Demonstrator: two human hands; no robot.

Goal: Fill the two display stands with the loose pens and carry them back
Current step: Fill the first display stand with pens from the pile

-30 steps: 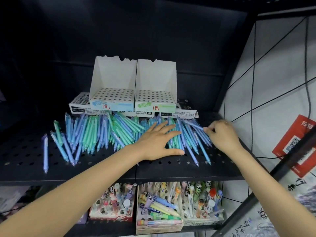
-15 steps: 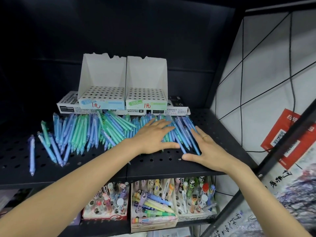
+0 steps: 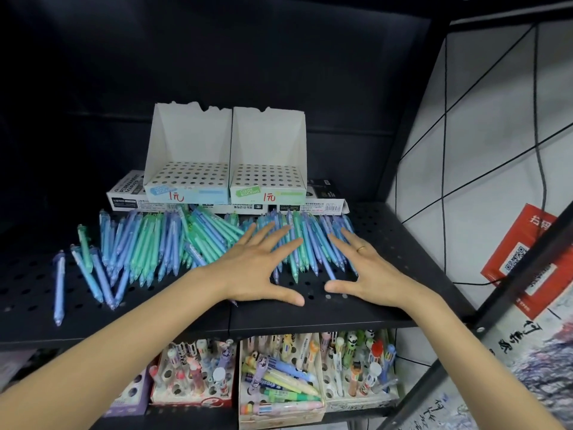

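Several loose blue, green and purple pens (image 3: 161, 246) lie spread across the black perforated shelf (image 3: 387, 237). Behind them two white cardboard display stands sit side by side on flat boxes: the left stand (image 3: 189, 169) with a blue label and the right stand (image 3: 268, 169) with a green label. Both have empty hole grids. My left hand (image 3: 260, 268) lies flat with fingers spread on the pens at the middle. My right hand (image 3: 366, 268), wearing a ring, lies flat on the pens at the right end. Neither hand holds a pen.
Flat marker boxes (image 3: 124, 193) lie under the stands. One purple pen (image 3: 59, 287) lies apart at the far left. The lower shelf holds trays of novelty pens (image 3: 279, 380). A white wall with black cords and a red sign (image 3: 524, 259) is at the right.
My right hand let go of the pen it pinched, then slid left over the pens, and now lies flat close to my left hand. The left hand stayed spread on the pile.
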